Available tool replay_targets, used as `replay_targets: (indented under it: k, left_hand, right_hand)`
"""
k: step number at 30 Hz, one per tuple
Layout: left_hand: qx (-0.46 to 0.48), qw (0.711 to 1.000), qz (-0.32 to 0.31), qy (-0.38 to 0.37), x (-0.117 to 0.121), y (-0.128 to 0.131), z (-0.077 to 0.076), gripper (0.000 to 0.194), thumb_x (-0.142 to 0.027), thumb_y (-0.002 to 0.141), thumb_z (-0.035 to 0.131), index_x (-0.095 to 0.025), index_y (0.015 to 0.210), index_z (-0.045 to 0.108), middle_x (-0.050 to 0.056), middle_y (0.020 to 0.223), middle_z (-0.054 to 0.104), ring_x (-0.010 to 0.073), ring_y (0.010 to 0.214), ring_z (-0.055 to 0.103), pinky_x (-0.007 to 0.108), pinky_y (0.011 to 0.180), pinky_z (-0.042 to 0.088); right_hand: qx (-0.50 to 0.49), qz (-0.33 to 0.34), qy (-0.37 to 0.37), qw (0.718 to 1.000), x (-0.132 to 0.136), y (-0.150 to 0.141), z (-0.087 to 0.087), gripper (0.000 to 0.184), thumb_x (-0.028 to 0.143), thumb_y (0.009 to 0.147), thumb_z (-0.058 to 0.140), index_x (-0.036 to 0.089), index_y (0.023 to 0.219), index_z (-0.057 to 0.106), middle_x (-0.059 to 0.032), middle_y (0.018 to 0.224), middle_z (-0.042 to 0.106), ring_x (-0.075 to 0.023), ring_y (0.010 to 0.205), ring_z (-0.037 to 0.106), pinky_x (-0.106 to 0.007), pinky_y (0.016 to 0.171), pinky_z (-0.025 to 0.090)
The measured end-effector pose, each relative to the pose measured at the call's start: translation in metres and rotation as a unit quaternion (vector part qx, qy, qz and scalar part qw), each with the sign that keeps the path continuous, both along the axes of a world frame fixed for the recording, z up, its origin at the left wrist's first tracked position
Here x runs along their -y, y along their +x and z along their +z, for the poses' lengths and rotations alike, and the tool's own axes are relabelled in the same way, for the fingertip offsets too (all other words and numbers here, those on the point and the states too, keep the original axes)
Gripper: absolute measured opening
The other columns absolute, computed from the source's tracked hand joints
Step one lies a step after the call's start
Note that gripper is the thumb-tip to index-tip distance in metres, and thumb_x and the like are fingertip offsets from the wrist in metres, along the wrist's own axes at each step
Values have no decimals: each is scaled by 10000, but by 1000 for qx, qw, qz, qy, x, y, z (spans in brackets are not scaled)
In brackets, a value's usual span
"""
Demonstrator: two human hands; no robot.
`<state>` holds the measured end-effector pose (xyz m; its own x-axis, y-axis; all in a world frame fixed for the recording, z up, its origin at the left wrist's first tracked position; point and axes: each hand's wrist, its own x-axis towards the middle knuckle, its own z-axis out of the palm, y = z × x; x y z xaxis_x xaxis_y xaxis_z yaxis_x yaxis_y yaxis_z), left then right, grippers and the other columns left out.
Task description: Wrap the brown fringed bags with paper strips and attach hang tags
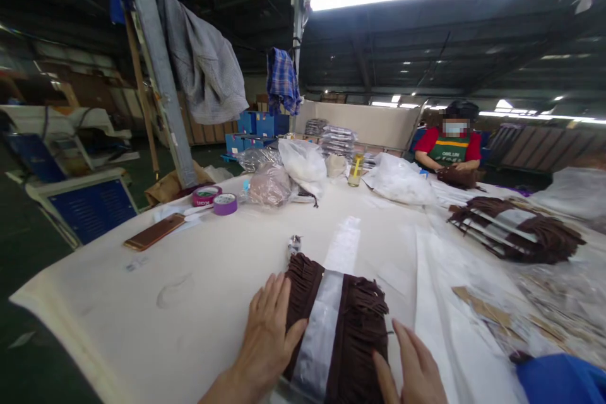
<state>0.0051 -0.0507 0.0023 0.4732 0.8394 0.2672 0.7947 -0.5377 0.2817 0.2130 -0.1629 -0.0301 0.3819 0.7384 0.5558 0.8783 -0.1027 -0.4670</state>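
Observation:
In front of me a folded dark brown fringed cloth [362,328] lies on the white table, with a pale, shiny band [322,328] around its middle. My left hand [265,328] rests flat along its left side, fingers stretched out and the thumb lying on the cloth. At the right edge is my right hand [411,366], fingers apart and the thumb touching the fringe. Just beyond the cloth are a white paper strip [344,243] and a small object [294,245] too blurred to name.
A phone [155,231] and tape rolls [225,204] lie at the left. Plastic bags [303,167] and a yellowish bottle [355,170] stand farther back. More banded brown cloths [516,227] are stacked at right. Across the table a co-worker [452,145] handles brown cloth.

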Motion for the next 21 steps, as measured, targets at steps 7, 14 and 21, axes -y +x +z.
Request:
replay_targets:
  k: [7, 14, 21]
  left_hand:
    - [-110, 963, -245, -22, -9, 46, 2, 603, -310, 868, 451, -143, 1379, 178, 106, 1438, 128, 248, 1325, 101, 444, 1079, 208]
    - [-133, 948, -240, -161, -10, 51, 2, 631, -253, 852, 454, -131, 1384, 136, 137, 1428, 15, 259, 1322, 41, 478, 1077, 145]
    - [32, 978, -161, -129, -48, 37, 14, 485, -240, 869, 372, -121, 1335, 312, 107, 1385, 319, 193, 1287, 270, 386, 1070, 260]
  right_hand:
    - [186, 44, -38, 981, -58, -11, -19, 505, 431, 879, 312, 137, 1260, 466, -168, 1277, 484, -330, 1175, 442, -541, 907, 391]
    - [131, 62, -186, 972, -54, 9, -67, 584, 456, 859, 368, 90, 1312, 399, -211, 1354, 353, -327, 1221, 369, -482, 912, 427]
    - [109, 81, -90, 987, -41, 24, -36, 422, 328, 877, 401, 126, 1237, 490, -162, 1284, 478, -247, 1168, 467, -382, 922, 458]
